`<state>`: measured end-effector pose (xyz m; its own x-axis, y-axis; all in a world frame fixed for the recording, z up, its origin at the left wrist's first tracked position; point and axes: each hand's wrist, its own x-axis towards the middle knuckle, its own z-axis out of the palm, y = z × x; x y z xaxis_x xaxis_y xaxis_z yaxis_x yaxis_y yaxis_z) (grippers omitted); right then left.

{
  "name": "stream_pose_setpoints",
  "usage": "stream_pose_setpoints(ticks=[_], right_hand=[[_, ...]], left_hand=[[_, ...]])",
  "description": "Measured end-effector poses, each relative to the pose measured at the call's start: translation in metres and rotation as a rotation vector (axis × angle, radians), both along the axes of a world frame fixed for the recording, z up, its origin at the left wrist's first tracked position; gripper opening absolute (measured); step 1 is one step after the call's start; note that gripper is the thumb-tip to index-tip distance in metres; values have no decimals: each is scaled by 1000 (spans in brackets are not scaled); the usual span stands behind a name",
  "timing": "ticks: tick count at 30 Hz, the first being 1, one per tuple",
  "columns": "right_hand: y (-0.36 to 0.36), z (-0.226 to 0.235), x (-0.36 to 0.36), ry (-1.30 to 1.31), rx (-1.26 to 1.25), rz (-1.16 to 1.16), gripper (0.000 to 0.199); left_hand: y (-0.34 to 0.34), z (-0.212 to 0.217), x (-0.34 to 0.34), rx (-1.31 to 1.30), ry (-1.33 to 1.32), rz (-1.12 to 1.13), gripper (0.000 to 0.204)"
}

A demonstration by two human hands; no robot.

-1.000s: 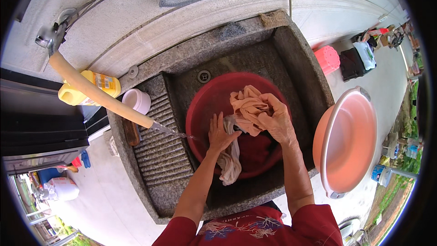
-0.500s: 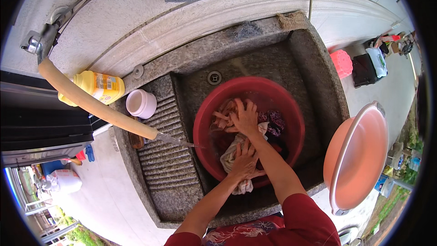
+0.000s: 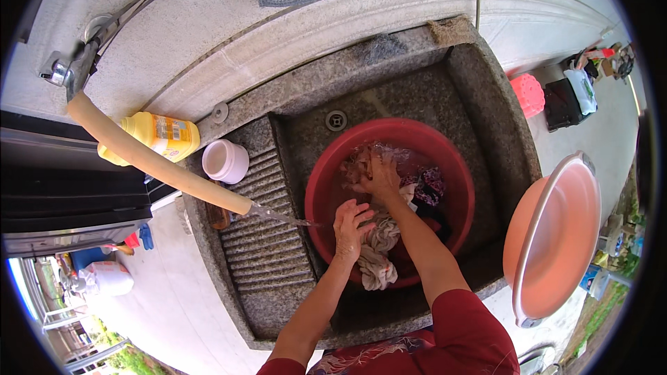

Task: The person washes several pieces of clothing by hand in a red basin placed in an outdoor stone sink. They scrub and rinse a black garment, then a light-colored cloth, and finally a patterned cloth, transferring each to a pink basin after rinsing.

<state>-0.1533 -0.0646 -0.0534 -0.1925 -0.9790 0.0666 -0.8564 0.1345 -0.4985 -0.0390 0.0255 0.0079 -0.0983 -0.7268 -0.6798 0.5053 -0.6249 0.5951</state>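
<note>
Head view: stone sink [image 3: 504, 121] against the wall, ribbed washing slope [image 3: 267, 250] along its left side. Red basin [image 3: 450, 156] stands in the sink, right of the slope; round drain [image 3: 336, 121] just beyond the basin's far-left rim.

Right hand [image 3: 381, 179]: pushed down onto a peach cloth [image 3: 356, 167], thumb set apart from the spread fingers, fingertips in splashing water and partly blurred. Peach cloth lies wet in the basin's far-left part.

Left hand [image 3: 351, 228]: raised inside the basin's left rim, fingers half bent and apart, nothing held. Contact with the grey-white cloth [image 3: 377, 269] beside it: cannot tell. That cloth lies crumpled, one end over the basin's near rim. Purple patterned cloth [image 3: 431, 184] to the right of the right hand; dark cloth [image 3: 438, 222] nearer the basin's right wall.

Water: hose [image 3: 167, 172] runs from the wall tap [image 3: 61, 69] over the sink's left edge; stream reaches the basin's left rim.

Sink's far-left corner: yellow bottle [image 3: 163, 135] beside it, pale pink cup [image 3: 226, 161] at the top of the slope. Far-right corner: brown fibrous pad [image 3: 450, 30]. Outside the right edge: peach tub [image 3: 561, 232], tilted.
</note>
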Motion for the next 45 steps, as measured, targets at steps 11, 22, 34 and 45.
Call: stream_pose_setpoints(ticks=[11,22,34,45], right_hand=[[105,165,64,-319,-420,398,14],[65,94,57,-372,115,227,27],[-12,-4,-48,-178,-61,-437,43],[79,142,33,-559,-52,466,12]], left_hand=[[-21,32,14,53,591,170,45],[5,3,0,-138,601,343,39],[-10,2,15,245,281,321,80],[-38,-24,29,62,677,77,45]])
